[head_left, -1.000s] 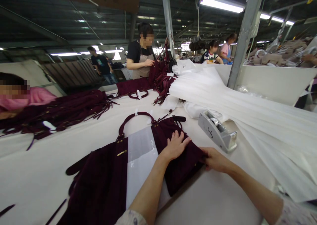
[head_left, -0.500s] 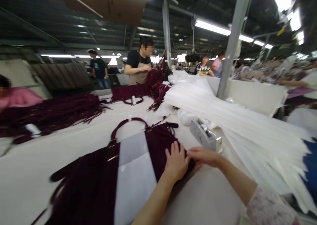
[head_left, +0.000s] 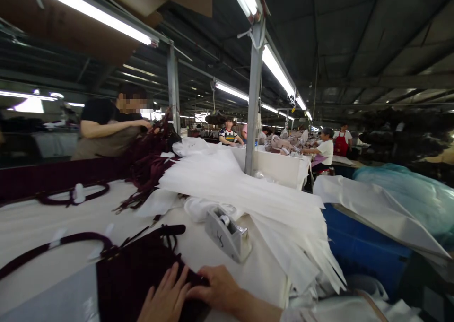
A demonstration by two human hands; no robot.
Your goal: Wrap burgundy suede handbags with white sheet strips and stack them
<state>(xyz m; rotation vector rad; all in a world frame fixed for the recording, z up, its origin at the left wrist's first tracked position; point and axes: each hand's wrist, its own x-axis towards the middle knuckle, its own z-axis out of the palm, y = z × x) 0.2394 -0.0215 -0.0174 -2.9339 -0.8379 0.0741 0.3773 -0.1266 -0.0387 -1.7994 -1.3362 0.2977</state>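
A dark maroon handbag (head_left: pixel 135 265) lies on the white table, partly cut off by the lower edge of the view. Its curved handle (head_left: pixel 83 237) has white wrapping on it, and a pale sheet (head_left: pixel 53 298) covers part of the body. My left hand (head_left: pixel 166 291) rests on the bag with its fingers stretched out flat. Right beside it, my right hand (head_left: pixel 218 286) pinches the bag's right edge between thumb and curled fingers. A grey tape dispenser (head_left: pixel 227 234) stands just beyond my right hand.
White sheets (head_left: pixel 234 180) are heaped across the table behind the dispenser. More maroon bags and straps (head_left: pixel 149 170) lie at left, by a co-worker (head_left: pixel 109 123). A metal post (head_left: pixel 252 104) rises behind the sheets. A blue container (head_left: pixel 362 246) stands at right.
The view has swung to the right and come closer, so the bag appears further left and lower. My two hands stay at the bag's right edge.
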